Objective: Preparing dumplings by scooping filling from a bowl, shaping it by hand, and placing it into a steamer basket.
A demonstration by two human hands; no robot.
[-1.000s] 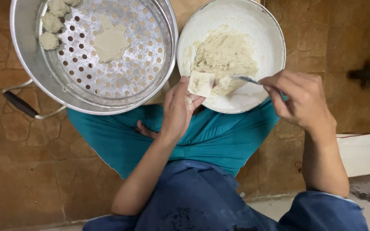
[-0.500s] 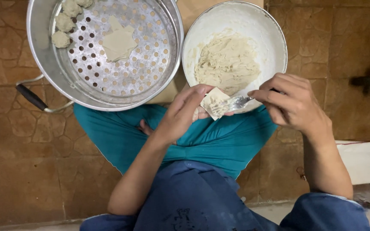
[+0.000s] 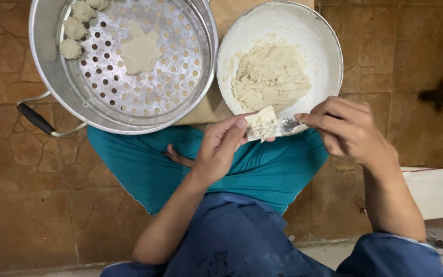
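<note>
Wrapper (image 3: 260, 122) lowered, spoon (image 3: 289, 124) bowl hidden

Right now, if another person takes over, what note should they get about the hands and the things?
Left hand: holds a square wrapper on its fingers.
Right hand: holds a metal utensil, its tip on the wrapper.
White bowl: pale filling inside.
Steamer tray: three shaped dumplings at the far left, spare wrappers in the middle.
Done: three dumplings. Left: this wrapper is not yet folded.
</note>
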